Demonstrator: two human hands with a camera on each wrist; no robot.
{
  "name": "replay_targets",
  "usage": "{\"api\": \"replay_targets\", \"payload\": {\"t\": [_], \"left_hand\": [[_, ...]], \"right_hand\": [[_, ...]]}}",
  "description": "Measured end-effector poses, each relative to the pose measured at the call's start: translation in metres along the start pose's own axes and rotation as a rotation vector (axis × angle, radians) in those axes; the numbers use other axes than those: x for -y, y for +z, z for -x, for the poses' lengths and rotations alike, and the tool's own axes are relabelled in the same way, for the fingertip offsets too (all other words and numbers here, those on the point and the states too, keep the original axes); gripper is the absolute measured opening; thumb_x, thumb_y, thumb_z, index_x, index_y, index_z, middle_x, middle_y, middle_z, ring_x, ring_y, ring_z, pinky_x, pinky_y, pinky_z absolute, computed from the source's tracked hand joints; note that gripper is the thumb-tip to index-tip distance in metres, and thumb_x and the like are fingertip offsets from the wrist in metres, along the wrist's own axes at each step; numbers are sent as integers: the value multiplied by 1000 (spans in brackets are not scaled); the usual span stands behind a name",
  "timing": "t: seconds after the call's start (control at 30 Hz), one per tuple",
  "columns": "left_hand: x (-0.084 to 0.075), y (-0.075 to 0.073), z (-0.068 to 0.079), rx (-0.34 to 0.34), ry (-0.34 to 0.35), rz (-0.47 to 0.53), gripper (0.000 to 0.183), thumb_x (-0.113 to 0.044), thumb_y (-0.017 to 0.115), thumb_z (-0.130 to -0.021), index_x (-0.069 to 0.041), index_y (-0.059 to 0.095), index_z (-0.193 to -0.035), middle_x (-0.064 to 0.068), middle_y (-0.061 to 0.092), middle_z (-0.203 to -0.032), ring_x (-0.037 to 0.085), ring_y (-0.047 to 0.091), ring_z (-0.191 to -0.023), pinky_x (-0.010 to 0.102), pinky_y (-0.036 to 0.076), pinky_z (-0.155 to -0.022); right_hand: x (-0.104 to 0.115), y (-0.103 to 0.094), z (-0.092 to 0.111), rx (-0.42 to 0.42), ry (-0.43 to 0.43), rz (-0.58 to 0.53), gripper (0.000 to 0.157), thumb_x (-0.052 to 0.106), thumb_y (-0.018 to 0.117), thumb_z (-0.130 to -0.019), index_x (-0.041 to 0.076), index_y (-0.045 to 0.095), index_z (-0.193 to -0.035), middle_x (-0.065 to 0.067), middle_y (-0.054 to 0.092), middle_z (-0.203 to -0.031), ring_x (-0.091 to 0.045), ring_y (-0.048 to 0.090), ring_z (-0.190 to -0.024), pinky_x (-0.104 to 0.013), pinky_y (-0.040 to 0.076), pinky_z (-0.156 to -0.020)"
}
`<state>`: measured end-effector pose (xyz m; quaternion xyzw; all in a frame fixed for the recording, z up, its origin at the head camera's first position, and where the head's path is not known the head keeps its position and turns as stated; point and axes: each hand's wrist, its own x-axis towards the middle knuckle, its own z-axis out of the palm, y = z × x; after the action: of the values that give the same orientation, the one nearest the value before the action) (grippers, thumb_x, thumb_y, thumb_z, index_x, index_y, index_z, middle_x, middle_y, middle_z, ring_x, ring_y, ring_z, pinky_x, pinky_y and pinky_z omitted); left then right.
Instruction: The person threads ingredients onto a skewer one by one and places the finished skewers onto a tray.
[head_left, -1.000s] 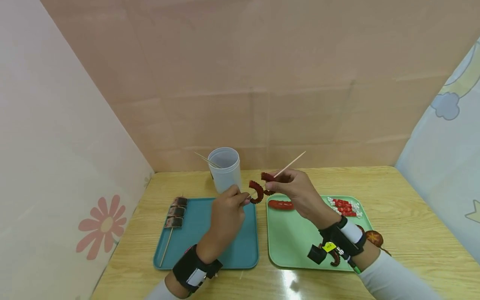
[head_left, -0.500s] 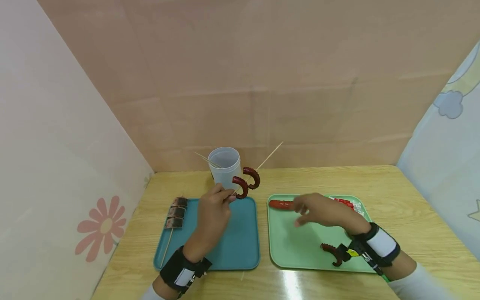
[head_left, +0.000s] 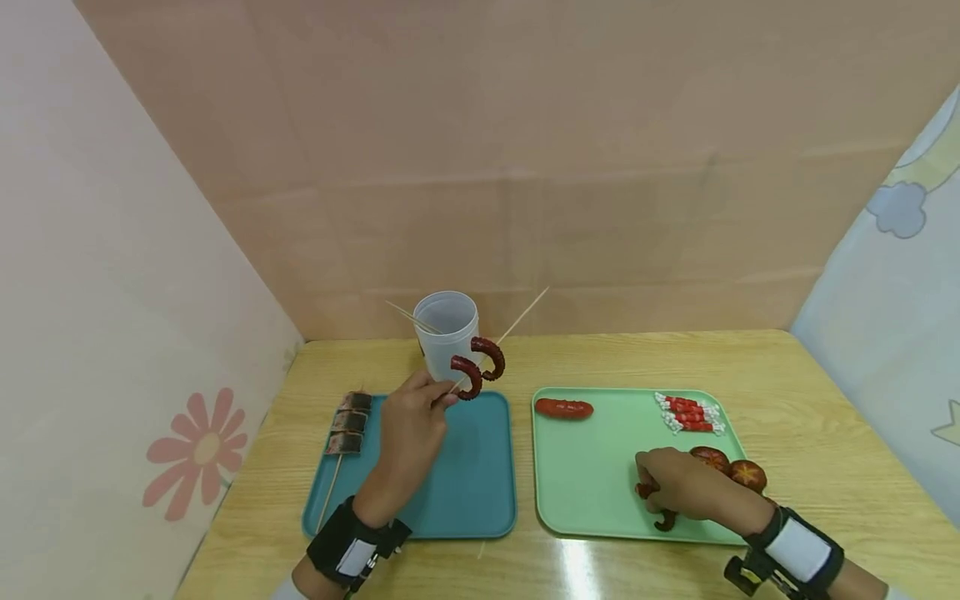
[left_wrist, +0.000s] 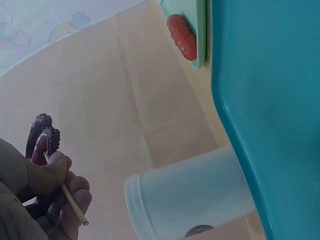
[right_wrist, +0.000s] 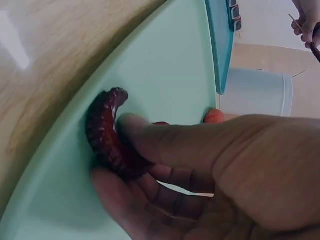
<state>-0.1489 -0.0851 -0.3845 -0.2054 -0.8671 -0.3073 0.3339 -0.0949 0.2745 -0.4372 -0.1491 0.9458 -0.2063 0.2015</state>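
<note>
- The loose tentacle piece [right_wrist: 102, 135] lies on the near right part of the green tray [head_left: 585, 483], right at the fingers of the right hand [head_left: 684, 485].
- Those fingers pinch it: the thumb sits inside its curve, another finger against its outer side.
- Its long axis is bent, so it has no single line; from above, its ends show at the left and near edges of the hand, one farther left, the other nearer and more to the right. The hand hides its middle.
- The right hand is plainly the nearer one; the left hand [head_left: 411, 427] is well apart, over the far part of the blue tray [head_left: 476, 508].
- The left fingers pinch a skewer [head_left: 522, 312] near its lower end, with two curled tentacle pieces [head_left: 478, 367] threaded just beyond the grip.
- From the loose piece, the skewer's bare tip lies far and to the left; the shaft slants from near left to far right. I judge that this gap and slant matter most.
- The sausage [head_left: 564, 408] lies in the green tray's far left corner.
</note>
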Motion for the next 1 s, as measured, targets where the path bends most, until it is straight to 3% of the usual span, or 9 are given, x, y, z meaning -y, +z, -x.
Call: {"api": "replay_targets", "payload": {"t": [0.13,0.23,0.37,0.57,0.7,0.83,1.0], "left_hand": [[-1,-1,0,-3,-1,1,8,-5,74,-81,-2,79,-86,5,62,-74,16,60,-60,22,43,-46],[-1,-1,0,-16,14,14,8,-5,75,-79,-2,79,-85,4,61,-72,15,59,-59,22,44,-45],[-4,0,-1,-23,83,42,7,-5,77,-77,-2,79,-83,3,56,-69,13,58,-57,22,47,-47],[-6,1,0,2,169,89,7,-2,78,-75,-4,79,-81,0,53,-68,11,59,-59,19,49,-49],[-5,3,2,3,206,97,7,-1,78,-74,-5,79,-79,-1,50,-67,10,58,-60,18,48,-49],[-5,4,3,5,233,98,8,1,77,-74,-5,79,-80,-1,47,-66,11,58,-61,19,50,-50],[-4,4,4,2,244,72,9,3,77,-74,-4,79,-80,0,47,-66,12,58,-60,19,49,-48]], "right_hand": [[2,-2,-1,-11,-13,-5,28,8,78,-74,11,51,-75,1,49,-69,-13,43,-61,-26,36,-52],[4,-13,-5,-18,-65,-72,17,8,73,-81,9,56,-81,1,54,-71,-11,48,-59,-26,41,-52],[14,-44,-12,-89,-156,-305,13,15,63,-92,3,59,-98,-6,64,-83,-13,60,-63,-29,50,-58],[47,-91,-25,-268,-217,-905,39,17,61,-94,-12,54,-118,-11,71,-103,-22,69,-91,-33,57,-79],[65,-106,-32,-324,-299,-1195,32,11,60,-93,-9,58,-119,-10,70,-103,-20,69,-92,-34,55,-85],[76,-110,-34,-348,-358,-1321,24,7,58,-94,0,64,-115,-8,68,-104,-17,67,-90,-32,55,-85],[82,-109,-34,-387,-387,-1379,25,7,58,-93,2,67,-117,-8,69,-106,-17,67,-89,-30,55,-85]]}}
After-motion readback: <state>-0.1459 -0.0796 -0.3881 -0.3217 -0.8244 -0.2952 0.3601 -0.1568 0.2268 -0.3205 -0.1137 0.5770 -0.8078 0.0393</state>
